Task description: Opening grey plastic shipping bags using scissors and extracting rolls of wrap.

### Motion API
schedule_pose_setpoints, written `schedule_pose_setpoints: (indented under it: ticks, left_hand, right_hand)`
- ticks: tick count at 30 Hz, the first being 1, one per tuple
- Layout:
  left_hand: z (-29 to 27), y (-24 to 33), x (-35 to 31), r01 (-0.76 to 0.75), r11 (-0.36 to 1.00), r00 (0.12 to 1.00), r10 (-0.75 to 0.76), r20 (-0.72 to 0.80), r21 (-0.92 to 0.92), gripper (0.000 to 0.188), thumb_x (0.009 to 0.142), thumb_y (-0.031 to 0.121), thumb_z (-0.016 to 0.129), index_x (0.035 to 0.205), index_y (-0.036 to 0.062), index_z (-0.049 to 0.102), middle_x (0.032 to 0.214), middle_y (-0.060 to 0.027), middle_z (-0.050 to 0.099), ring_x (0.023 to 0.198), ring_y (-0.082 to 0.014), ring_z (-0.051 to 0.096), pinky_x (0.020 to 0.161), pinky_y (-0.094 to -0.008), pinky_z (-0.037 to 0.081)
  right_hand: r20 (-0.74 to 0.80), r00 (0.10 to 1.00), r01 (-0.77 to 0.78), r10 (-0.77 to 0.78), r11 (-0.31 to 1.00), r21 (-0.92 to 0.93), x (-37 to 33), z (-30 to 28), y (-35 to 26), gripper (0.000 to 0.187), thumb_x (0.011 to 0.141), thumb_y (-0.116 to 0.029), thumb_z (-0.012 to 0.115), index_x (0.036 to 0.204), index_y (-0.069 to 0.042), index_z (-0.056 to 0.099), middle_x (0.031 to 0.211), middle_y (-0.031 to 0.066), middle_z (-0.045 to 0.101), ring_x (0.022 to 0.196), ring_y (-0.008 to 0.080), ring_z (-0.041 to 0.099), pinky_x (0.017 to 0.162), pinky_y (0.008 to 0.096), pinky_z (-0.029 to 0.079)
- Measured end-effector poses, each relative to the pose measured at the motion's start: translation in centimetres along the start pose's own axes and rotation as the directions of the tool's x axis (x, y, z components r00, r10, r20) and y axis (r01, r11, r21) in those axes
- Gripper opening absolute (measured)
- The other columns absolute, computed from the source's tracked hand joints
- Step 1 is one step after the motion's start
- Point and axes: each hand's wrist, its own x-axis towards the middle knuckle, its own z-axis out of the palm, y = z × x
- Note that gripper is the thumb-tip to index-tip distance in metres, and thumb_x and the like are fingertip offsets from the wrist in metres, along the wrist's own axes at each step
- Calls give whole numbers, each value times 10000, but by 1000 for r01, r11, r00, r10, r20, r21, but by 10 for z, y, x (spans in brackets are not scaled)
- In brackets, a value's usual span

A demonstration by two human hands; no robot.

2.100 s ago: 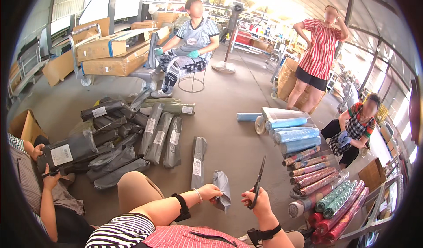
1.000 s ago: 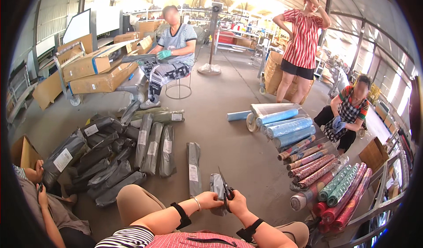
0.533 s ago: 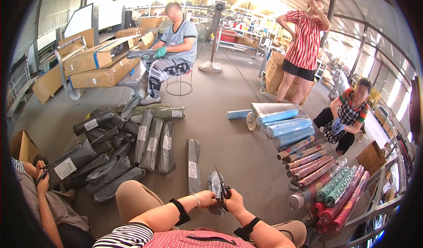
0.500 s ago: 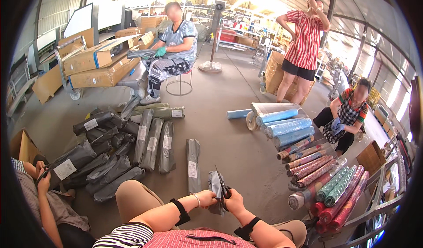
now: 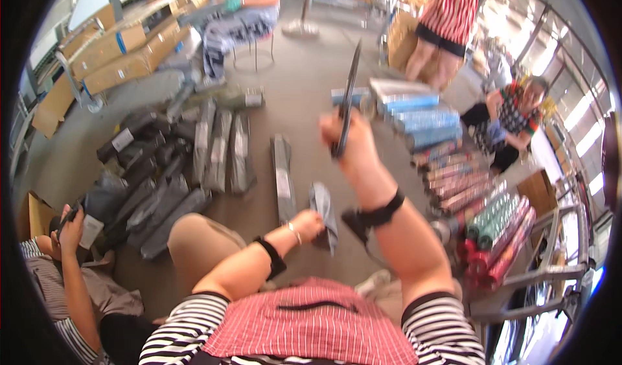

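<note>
Head view: right grip (image 5: 358,138) clasps scissors (image 5: 350,88), long axis up-frame, blades topmost; left grip (image 5: 307,225) pinches bag (image 5: 323,203).

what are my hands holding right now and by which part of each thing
The right hand grips the dark scissors at the handle end; the left hand holds the grey plastic package by its left side.

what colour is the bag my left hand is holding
The bag is grey; it shows in the head view, the only one here.
</note>
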Motion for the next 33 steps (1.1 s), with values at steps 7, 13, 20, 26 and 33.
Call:
schedule_pose_setpoints:
  ticks: [7, 13, 20, 26, 33]
  left_hand:
    - [-60, 7, 9, 644, 155, 685, -551, 476, -749, 178, 849, 135, 629, 802, -35, 609, 639, -77, 565, 567, -160, 591, 500, -331, 523]
    - [-45, 17, -7, 709, 126, 664, -453, 595, -694, 179, 879, 129, 635, 844, -43, 600, 713, -90, 579, 623, -164, 606, 551, -325, 557]
    - [-59, 24, 1, 731, 232, 665, -451, 595, -642, 188, 859, 131, 606, 906, -50, 631, 715, -122, 616, 630, -205, 618, 591, -354, 514]
    - [-66, 22, 9, 705, 218, 671, -513, 535, -675, 189, 835, 135, 609, 845, -54, 617, 693, -144, 607, 626, -220, 604, 599, -350, 498]
    - [-65, 20, 12, 705, 274, 685, -505, 526, -655, 198, 821, 145, 617, 826, -52, 595, 684, -164, 586, 617, -236, 574, 593, -372, 470]
  right_hand:
    - [-41, 953, -302, 302, 953, 9, -45, -35, -29, 278, 874, -300, 680, 775, -62, 575, 722, 66, 615, 608, 165, 596, 550, 296, 484]
    - [-66, 475, -879, 878, 468, -94, -184, -97, 35, 583, 885, -643, 502, 897, -63, 556, 673, 13, 538, 551, 156, 561, 559, 340, 526]
    - [18, 169, -979, 985, 170, -112, -240, -108, 32, 751, 877, -740, 352, 817, -33, 596, 609, 33, 542, 502, 151, 552, 515, 284, 524]
    - [15, 137, -987, 990, 138, -79, -245, -113, 39, 805, 856, -774, 333, 805, -16, 602, 598, 40, 540, 499, 164, 555, 513, 298, 517]
    - [23, 156, -983, 988, 153, 101, -238, -110, 55, 808, 845, -786, 337, 804, -13, 569, 592, 52, 518, 484, 184, 538, 477, 324, 491]
